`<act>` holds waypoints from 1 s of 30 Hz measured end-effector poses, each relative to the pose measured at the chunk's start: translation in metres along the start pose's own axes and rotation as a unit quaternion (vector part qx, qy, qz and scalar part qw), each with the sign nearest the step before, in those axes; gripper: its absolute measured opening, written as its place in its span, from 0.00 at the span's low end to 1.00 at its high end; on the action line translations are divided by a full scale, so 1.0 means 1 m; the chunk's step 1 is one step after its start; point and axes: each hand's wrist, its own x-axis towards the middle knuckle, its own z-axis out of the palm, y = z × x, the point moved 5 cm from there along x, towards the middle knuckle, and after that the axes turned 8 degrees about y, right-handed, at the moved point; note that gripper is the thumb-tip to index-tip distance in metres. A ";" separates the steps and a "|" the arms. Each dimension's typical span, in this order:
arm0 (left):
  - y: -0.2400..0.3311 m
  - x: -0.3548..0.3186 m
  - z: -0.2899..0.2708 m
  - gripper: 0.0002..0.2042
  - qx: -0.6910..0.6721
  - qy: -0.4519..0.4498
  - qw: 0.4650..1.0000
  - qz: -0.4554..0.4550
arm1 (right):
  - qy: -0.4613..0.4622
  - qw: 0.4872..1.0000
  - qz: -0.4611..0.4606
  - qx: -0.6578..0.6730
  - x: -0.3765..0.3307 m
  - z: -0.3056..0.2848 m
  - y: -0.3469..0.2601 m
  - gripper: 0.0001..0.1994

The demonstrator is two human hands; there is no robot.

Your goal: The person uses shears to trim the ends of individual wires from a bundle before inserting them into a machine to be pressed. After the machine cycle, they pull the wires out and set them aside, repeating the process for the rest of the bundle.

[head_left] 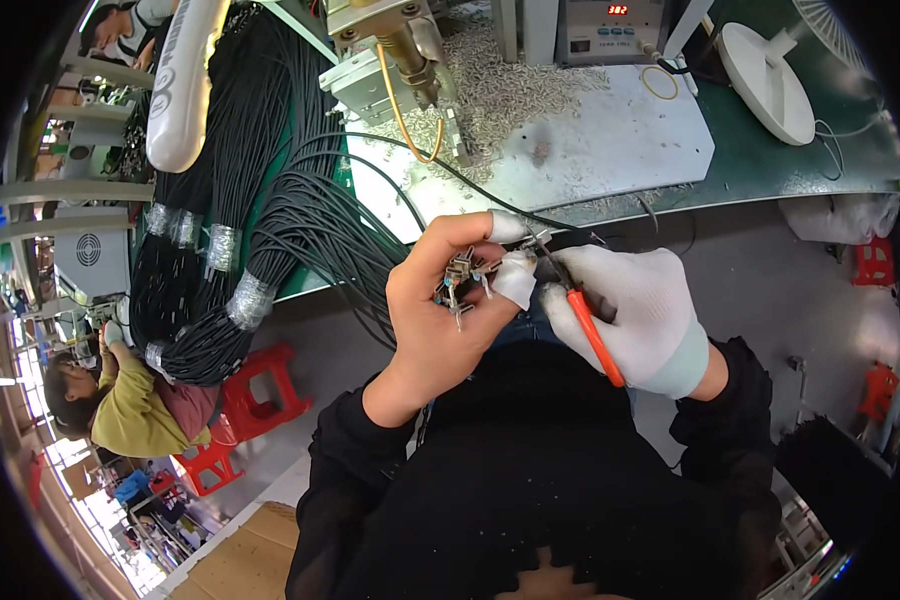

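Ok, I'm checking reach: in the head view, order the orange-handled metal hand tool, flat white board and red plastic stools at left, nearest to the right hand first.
1. Orange-handled metal hand tool: held in the right hand.
2. Flat white board: ahead, on the green table.
3. Red plastic stools: far left.

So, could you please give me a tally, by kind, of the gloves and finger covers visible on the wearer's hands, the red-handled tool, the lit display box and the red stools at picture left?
Gloves: 1, on the right hand
Finger covers: 2, on the left hand
Red-handled tool: 1
Display box: 1
Red stools: 2
Total: 7
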 end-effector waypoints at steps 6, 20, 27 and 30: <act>0.011 0.003 0.004 0.13 0.094 -0.055 0.978 0.175 | 0.077 0.990 0.039 0.109 -0.001 0.001 0.003 0.08; 0.000 0.004 -0.004 0.12 0.233 -0.064 0.955 0.174 | 0.058 0.997 0.018 0.054 0.006 0.016 0.018 0.08; -0.054 -0.003 0.004 0.10 -0.284 -0.160 0.873 -0.363 | -0.052 0.942 0.263 0.202 -0.014 0.044 0.023 0.08; -0.048 -0.002 -0.019 0.09 -0.232 -0.102 0.896 -0.364 | -0.030 0.972 0.166 0.162 -0.015 0.055 0.029 0.09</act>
